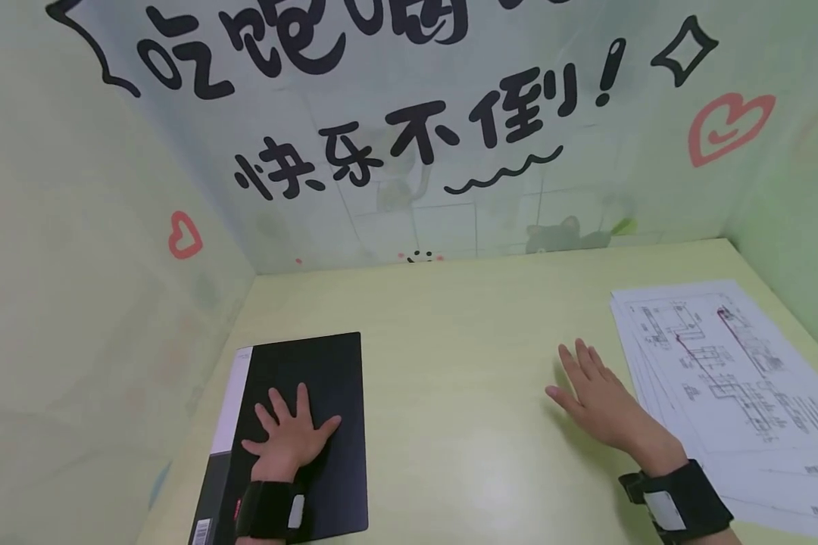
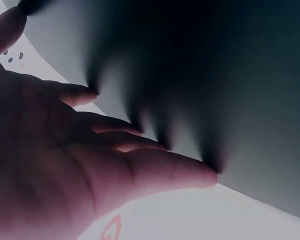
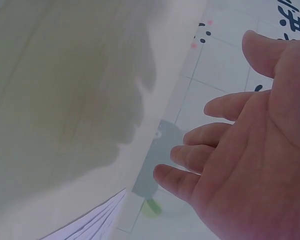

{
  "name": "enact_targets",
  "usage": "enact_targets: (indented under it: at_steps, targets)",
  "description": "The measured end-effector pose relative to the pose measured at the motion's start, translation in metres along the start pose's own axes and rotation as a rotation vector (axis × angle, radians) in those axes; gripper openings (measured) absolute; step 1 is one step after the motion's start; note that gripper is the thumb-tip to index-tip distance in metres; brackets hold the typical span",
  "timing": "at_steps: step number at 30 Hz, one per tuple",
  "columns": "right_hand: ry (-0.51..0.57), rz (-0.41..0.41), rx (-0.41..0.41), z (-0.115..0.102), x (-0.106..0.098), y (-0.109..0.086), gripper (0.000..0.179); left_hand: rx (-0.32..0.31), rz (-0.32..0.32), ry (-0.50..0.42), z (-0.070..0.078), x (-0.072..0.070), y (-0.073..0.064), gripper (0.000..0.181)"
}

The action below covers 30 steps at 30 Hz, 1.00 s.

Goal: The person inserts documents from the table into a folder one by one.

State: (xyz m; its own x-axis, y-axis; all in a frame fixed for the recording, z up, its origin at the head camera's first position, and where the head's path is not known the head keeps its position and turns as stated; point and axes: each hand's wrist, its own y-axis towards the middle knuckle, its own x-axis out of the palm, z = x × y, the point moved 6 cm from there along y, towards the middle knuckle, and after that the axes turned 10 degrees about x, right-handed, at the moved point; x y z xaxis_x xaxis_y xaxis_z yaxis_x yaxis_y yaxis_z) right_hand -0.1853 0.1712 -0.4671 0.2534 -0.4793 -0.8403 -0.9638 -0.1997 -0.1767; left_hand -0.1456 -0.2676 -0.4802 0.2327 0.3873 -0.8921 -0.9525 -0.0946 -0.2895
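Observation:
A black folder (image 1: 330, 378) with a pale spine strip lies at the left of the table. Fingers spread, my left hand (image 1: 289, 439) rests on its cover; the left wrist view has the fingertips (image 2: 205, 177) touching the dark surface. My right hand (image 1: 596, 405) is held above the table with straight fingers and nothing in it. Its shadow falls on the tabletop in the right wrist view, where the palm (image 3: 250, 145) shows bare. Just right of that hand lies a stack of printed drawing sheets (image 1: 661, 363) with red lines on the top one.
The pale yellow table (image 1: 450, 393) meets a printed back wall cloth (image 1: 382, 212) with black lettering. Cloth side walls (image 1: 109, 303) stand at left and right. The sheets lie near the table's right edge.

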Motion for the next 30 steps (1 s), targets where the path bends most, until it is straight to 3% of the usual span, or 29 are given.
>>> enact_targets:
  at_steps: [9, 20, 30]
  targets:
    - [0.0, -0.003, 0.002, -0.003, -0.004, 0.002, 0.08, -0.009, 0.015, 0.02, 0.004, 0.002, 0.0, 0.09]
    - [-0.006, -0.009, 0.009, -0.003, -0.004, 0.002, 0.08, 0.024, 0.067, 0.088, 0.027, 0.008, 0.003, 0.089]
    - [-0.005, -0.006, 0.015, -0.003, -0.002, 0.0, 0.08, 0.123, 0.102, 0.147, 0.055, 0.013, 0.003, 0.086]
